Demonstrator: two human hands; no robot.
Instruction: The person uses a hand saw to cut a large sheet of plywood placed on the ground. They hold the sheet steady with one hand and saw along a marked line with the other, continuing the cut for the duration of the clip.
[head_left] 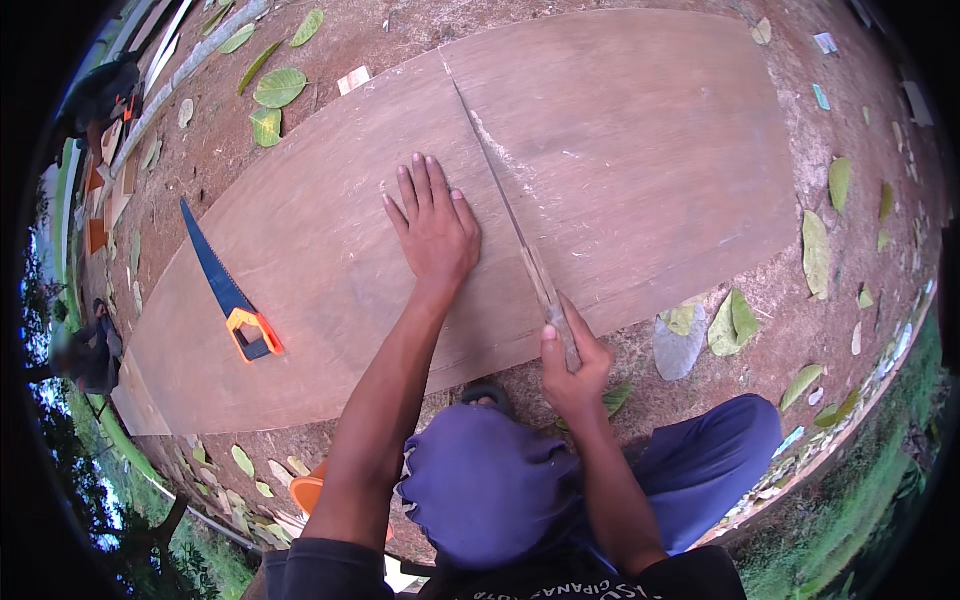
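A large brown plywood sheet lies on the ground in front of me. My left hand rests flat on it near the middle, fingers apart. My right hand grips the worn handle of a hand saw at the sheet's near edge. Its long thin blade runs away from me across the sheet, right of my left hand, with pale sawdust along it; how deep it sits in the wood I cannot tell. A second saw, with a dark blade and an orange-black handle, lies on the sheet to the left.
Two other people are at the far left, near wood pieces. Fallen leaves cover parts of the dirt ground. A small wood block sits beyond the sheet. An orange object is beside my left forearm. My bent knee is at lower right.
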